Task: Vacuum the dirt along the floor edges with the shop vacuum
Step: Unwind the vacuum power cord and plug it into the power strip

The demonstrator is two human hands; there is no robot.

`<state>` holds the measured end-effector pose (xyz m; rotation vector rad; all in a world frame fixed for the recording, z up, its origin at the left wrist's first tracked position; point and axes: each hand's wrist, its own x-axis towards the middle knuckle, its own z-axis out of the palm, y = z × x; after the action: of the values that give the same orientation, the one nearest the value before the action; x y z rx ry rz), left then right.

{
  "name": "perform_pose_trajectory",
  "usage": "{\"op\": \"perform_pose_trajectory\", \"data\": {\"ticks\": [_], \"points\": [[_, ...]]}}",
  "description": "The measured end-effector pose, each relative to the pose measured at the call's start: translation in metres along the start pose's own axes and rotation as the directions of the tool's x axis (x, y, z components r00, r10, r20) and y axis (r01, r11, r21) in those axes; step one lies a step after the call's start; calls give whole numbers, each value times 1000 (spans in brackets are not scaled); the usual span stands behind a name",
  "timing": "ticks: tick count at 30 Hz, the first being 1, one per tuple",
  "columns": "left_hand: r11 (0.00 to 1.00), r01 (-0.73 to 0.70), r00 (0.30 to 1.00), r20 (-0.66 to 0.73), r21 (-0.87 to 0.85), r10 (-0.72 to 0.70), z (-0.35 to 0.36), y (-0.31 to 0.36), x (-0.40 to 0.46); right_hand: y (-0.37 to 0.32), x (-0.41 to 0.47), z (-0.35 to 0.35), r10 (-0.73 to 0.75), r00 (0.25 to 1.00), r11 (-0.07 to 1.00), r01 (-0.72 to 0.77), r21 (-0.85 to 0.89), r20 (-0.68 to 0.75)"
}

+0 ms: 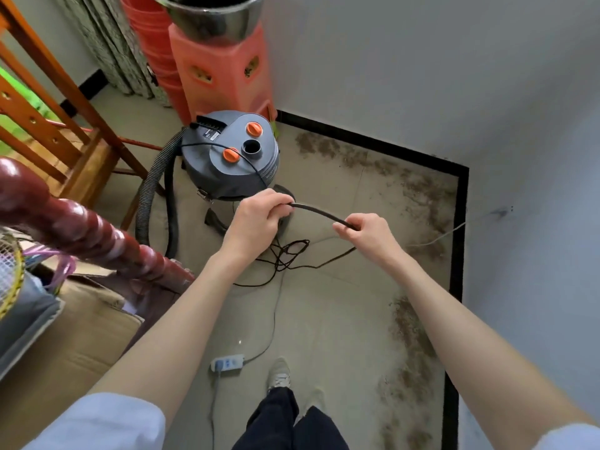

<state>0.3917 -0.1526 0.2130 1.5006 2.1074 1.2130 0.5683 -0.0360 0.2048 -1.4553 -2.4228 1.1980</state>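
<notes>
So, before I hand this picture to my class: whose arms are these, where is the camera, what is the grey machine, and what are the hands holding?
The camera sits on a person's head and looks down, so the two bare arms are that person's own. Both hands hold a black cord: the left hand and the right hand each grip it, with a short stretch of cord between them. The rest lies tangled on the tiled floor. The grey drum with orange knobs is a shop vacuum; its ribbed hose curls down its left side. Brown dirt lies along the black skirting by the wall. A white power strip lies near the person's shoe.
</notes>
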Motion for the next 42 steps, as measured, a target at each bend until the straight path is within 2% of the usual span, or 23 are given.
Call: {"op": "perform_pose_trajectory", "data": {"ticks": [3, 5, 8, 11, 13, 16, 18, 20, 22, 24, 26, 28, 31, 34, 39, 42], "points": [[998, 53, 992, -111, -25, -56, -12, 11, -14, 4, -16, -5, 65, 985, 983, -35, 182, -160], [988, 133, 975, -166, -84, -145, -22, 18, -23, 4, -31, -15, 74, 977, 964, -19, 266, -200], [987, 153, 963, -216, -47, -160, -33, 31, -42, 4, -62, -34, -22, 969, 941, 103, 323, -246], [990, 144, 967, -215, 16, -137, -35, 49, -69, 6, -98, -51, -123, 923, 917, 246, 314, -364], [990, 142, 975, -175, 18, -137, -32, 62, -85, 10, -118, -61, -183, 861, 918, 323, 231, -474], [989, 148, 981, -124, -2, -147, -24, 75, -107, 16, -140, -66, -341, 731, 922, 384, -56, -591], [988, 154, 984, -91, 11, -153, -20, 78, -121, 21, -153, -65, -424, 680, 903, 364, -227, -598], [986, 161, 987, -33, 35, -160, -17, 74, -136, 29, -163, -60, -456, 663, 888, 297, -350, -594], [982, 170, 984, 40, 78, -173, -15, 67, -149, 36, -173, -51, -438, 704, 887, 236, -397, -559], [977, 185, 977, 83, 102, -194, -12, 58, -162, 41, -183, -38, -365, 797, 908, 189, -374, -482], [975, 202, 973, 91, 89, -210, -9, 49, -175, 45, -190, -19, -247, 913, 947, 157, -280, -323], [978, 193, 969, 142, 80, -203, -3, 38, -188, 50, -194, 7, -126, 983, 989, 113, -96, -132], [979, 173, 949, 247, 108, -195, 15, 12, -206, 58, -193, 58, -6, 998, 994, -1, 111, 66], [971, 192, 913, 337, 145, -231, 38, -24, -229, 72, -188, 120, 53, 982, 965, -96, 243, 179], [938, 261, 769, 538, 227, -345, 69, -101, -281, 108, -186, 211, 150, 964, 907, -223, 356, 221], [941, 191, 739, 590, 279, -325, 77, -152, -307, 128, -181, 257, 175, 959, 888, -251, 385, 221]]}}
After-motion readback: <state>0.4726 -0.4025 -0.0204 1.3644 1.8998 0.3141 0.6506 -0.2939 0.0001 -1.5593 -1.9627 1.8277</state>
